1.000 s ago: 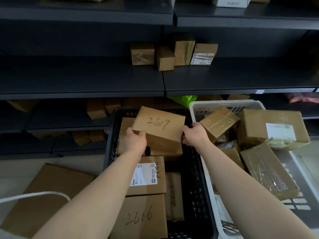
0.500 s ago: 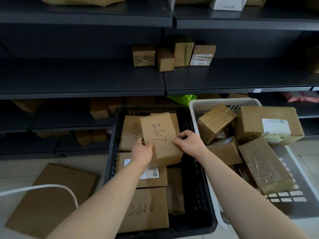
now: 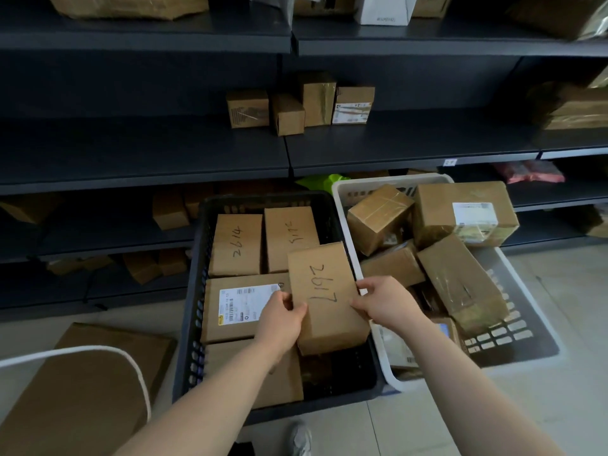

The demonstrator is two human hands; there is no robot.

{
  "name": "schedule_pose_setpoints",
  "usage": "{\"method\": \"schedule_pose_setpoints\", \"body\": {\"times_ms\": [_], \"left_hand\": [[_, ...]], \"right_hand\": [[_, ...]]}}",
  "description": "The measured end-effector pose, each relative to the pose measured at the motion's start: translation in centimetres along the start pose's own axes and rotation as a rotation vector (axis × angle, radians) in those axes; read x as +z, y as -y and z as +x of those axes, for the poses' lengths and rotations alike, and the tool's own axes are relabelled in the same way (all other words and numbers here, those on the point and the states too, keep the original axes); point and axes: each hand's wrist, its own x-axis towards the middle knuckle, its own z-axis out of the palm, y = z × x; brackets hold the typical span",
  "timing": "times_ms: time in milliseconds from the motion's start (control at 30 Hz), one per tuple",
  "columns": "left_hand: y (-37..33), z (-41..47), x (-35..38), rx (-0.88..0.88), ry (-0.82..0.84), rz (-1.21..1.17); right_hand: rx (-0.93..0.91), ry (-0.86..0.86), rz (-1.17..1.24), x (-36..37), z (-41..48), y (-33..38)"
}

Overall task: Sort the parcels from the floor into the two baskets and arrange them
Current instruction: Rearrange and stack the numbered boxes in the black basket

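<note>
Gripping box 2617 (image 3: 325,291) with left hand (image 3: 283,315) and right hand (image 3: 385,302) over black basket (image 3: 194,291). Set flat against its right wall.

Tilted brown parcel (image 3: 325,297) over black basket (image 3: 194,291)

Matt brown cardboard, ink-marked: parcel 2617 (image 3: 325,297). Moulded plastic lattice with a slight sheen: black basket (image 3: 194,291), white basket (image 3: 378,182); taped parcel (image 3: 460,284) wrapped in glossy clear tape. Shelves (image 3: 144,149) matt dark metal; floor (image 3: 427,419) smooth pale tile.
</note>
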Motion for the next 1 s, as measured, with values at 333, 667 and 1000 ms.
{"method": "schedule_pose_setpoints", "body": {"times_ms": [333, 667, 1000], "left_hand": [[1.5, -0.5, 0.3, -0.033, -0.016, 0.062], [2.0, -0.5, 1.6, 0.036, -0.041, 0.203], [1.3, 2.4, 0.3, 0.086, 0.189, 0.459]], "right_hand": [[-0.027, -0.006, -0.255, 1.9, -0.2, -0.5], [0.023, -0.027, -0.420, 2.4, 1.0, -0.7], [-0.151, 0.056, -0.726, 3.4, 2.4, 0.3]]}}
